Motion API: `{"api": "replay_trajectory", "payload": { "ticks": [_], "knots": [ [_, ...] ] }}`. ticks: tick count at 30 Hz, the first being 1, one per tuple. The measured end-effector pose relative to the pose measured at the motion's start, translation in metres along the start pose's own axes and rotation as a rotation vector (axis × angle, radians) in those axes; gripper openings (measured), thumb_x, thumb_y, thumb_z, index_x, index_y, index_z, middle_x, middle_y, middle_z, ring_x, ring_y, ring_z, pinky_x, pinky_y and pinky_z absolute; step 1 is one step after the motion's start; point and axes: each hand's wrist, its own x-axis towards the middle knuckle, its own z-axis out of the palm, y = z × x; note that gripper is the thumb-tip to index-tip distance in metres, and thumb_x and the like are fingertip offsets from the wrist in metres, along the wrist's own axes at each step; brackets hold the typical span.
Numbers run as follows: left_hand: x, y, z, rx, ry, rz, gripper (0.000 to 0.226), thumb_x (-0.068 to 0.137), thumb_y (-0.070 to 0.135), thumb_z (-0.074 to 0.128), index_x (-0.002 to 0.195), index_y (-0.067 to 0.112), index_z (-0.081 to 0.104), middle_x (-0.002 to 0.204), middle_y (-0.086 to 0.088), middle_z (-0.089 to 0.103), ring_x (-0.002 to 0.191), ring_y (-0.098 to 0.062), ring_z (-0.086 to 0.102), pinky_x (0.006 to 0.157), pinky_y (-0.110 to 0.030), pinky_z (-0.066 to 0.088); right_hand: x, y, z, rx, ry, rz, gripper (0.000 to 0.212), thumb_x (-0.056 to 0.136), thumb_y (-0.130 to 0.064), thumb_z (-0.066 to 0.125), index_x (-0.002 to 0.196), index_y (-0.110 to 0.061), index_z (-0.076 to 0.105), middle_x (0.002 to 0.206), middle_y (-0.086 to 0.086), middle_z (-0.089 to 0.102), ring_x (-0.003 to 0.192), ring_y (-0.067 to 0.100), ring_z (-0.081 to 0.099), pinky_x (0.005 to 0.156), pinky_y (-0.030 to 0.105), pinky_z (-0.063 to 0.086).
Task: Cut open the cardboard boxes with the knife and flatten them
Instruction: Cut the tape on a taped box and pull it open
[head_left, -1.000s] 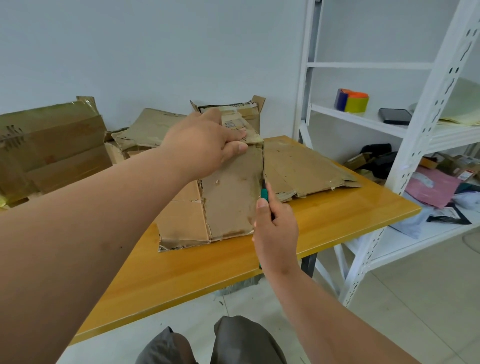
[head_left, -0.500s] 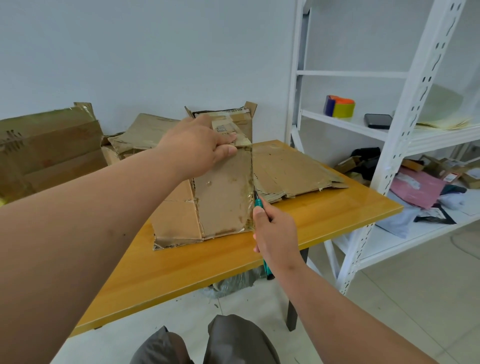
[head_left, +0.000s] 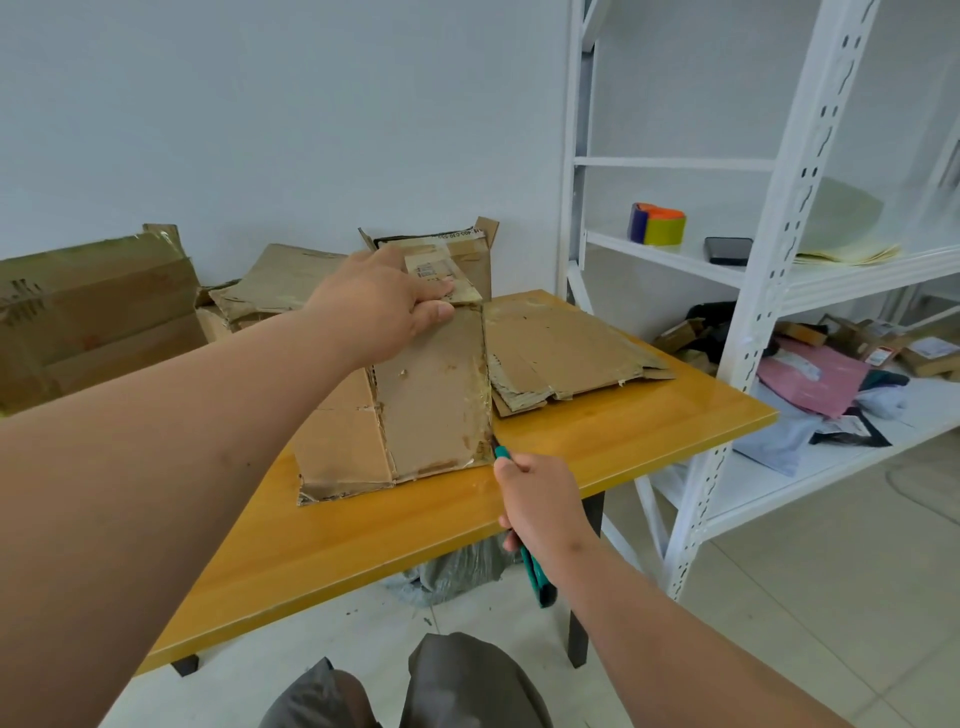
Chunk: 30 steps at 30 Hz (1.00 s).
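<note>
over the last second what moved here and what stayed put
The right hand drew the knife toward the person along the box seam, from mid-panel to its near corner. The left hand kept gripping the far flap; the box stayed on the table.

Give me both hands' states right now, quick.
Left hand: gripping the far end of the cardboard box on the table.
Right hand: gripping the green-handled knife, its tip at the box's near right corner.

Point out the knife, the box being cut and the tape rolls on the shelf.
knife (head_left: 534, 569), head view, teal handle below the right hand.
box (head_left: 434, 400), head view, middle of its upper panel.
tape rolls (head_left: 657, 224), head view, side of the rolls.
</note>
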Motion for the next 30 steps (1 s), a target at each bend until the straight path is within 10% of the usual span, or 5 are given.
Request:
{"api": "replay_trajectory", "payload": {
  "ticks": [17, 23, 30],
  "knots": [
    [0.0, -0.002, 0.007, -0.028, 0.035, -0.016, 0.047, 0.097, 0.059, 0.029, 0.142, 0.049, 0.038, 0.112, -0.001, 0.037, 0.115, -0.027, 0.038, 0.088, -0.036, 0.034, -0.005, -0.007, 0.008, 0.022, 0.169, -0.24, 0.04, 0.103, -0.019, 0.041, 0.065, -0.03, 0.041, 0.055, -0.001, 0.041, 0.051, 0.014, 0.041, 0.059, 0.054, 0.055],
    [0.0, -0.002, 0.007, -0.009, 0.042, -0.012, 0.047, 0.097, 0.059, 0.029, 0.142, 0.049, 0.038, 0.118, -0.004, 0.041, 0.115, -0.028, 0.039, 0.087, -0.037, 0.035, 0.0, -0.001, 0.009, -0.049, 0.103, -0.164, 0.033, 0.105, -0.024, 0.037, 0.12, -0.015, 0.065, 0.057, -0.005, 0.043, 0.05, 0.008, 0.046, 0.061, 0.042, 0.06],
    [0.001, -0.001, 0.006, -0.004, 0.042, -0.002, 0.047, 0.097, 0.059, 0.03, 0.142, 0.047, 0.039, 0.121, -0.006, 0.042, 0.117, -0.029, 0.039, 0.094, -0.039, 0.035, 0.003, -0.004, 0.001, -0.087, 0.019, 0.015, 0.033, 0.104, -0.025, 0.043, 0.127, -0.011, 0.061, 0.075, -0.004, 0.055, 0.051, 0.011, 0.058, 0.042, 0.017, 0.047]
  ]
}}
